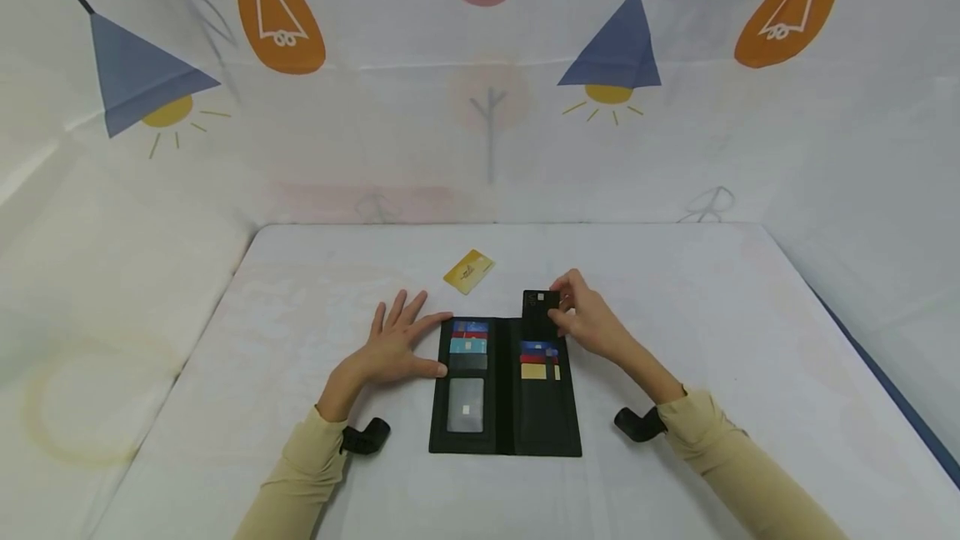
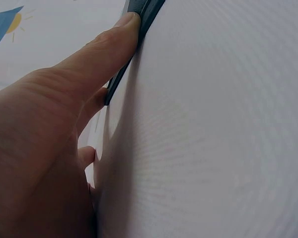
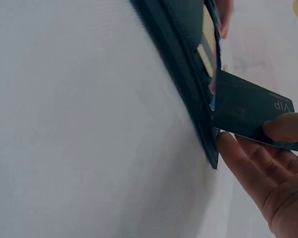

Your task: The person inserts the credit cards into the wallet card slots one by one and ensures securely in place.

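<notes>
A black bifold card wallet (image 1: 551, 423) lies spread flat on the white table. With thumb and fingers my right hand (image 1: 591, 322) pinches a black card (image 1: 537, 323) by its right side. The card's lower end overlaps the top of the wallet's right panel, above blue, red and yellow cards (image 1: 533, 371) in the slots. "VIP" lettering shows on the black card (image 3: 248, 104) in the right wrist view. My left hand (image 1: 392, 354) has its fingers spread, thumb and index tip touching the wallet's left edge. Several cards (image 1: 468, 346) and a clear window (image 1: 466, 405) fill the left panel.
A gold card (image 1: 469, 272) lies on the table (image 1: 712, 315) beyond the wallet. Black wrist-worn devices (image 1: 366, 437) sit at both cuffs. White fabric walls (image 1: 397, 132) with printed lamps and bulbs surround the table's back and sides.
</notes>
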### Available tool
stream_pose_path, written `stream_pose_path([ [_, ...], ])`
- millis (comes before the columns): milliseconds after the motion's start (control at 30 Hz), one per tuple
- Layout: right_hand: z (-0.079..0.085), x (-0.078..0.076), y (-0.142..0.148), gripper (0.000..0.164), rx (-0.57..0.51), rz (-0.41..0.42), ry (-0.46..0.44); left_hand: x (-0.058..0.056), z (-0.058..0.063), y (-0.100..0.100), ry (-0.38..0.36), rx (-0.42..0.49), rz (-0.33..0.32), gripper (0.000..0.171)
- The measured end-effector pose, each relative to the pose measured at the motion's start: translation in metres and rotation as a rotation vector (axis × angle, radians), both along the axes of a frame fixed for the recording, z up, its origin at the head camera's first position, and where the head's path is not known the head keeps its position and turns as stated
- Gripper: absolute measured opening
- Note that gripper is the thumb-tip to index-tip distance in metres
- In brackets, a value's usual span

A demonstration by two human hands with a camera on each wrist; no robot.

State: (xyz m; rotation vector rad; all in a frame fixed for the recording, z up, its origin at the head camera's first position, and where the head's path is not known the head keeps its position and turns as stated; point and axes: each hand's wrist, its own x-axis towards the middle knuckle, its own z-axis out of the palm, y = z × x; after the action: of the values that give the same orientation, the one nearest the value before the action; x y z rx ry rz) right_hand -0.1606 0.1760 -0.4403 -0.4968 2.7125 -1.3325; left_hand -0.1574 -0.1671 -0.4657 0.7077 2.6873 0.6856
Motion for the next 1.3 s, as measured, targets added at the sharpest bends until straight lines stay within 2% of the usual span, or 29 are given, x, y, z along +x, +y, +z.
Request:
stream_pose_path([
  [233,0.003,0.007,-0.001,0.034,0.074,0.029,0.099,-0.001,0.0,0.0,0.003,-0.003,-0.005,0.085],
  [433,0.005,0.001,-0.002,0.035,0.114,0.047,0.076,-0.002,-0.001,0.0,0.006,-0.004,-0.005,0.085],
  [800,0.0,-0.004,-0.003,0.038,0.163,-0.035,0.094,-0.001,0.002,0.001,-0.009,0.006,-0.002,0.085],
  [1033,-0.007,-0.001,-0.005,0.059,0.22,-0.031,0.081,-0.001,0.003,0.0,-0.013,-0.006,0.003,0.086],
  [1300,-0.01,0.001,-0.001,0.073,0.219,0.037,0.045,-0.002,0.002,0.0,-0.013,-0.008,-0.002,0.086],
])
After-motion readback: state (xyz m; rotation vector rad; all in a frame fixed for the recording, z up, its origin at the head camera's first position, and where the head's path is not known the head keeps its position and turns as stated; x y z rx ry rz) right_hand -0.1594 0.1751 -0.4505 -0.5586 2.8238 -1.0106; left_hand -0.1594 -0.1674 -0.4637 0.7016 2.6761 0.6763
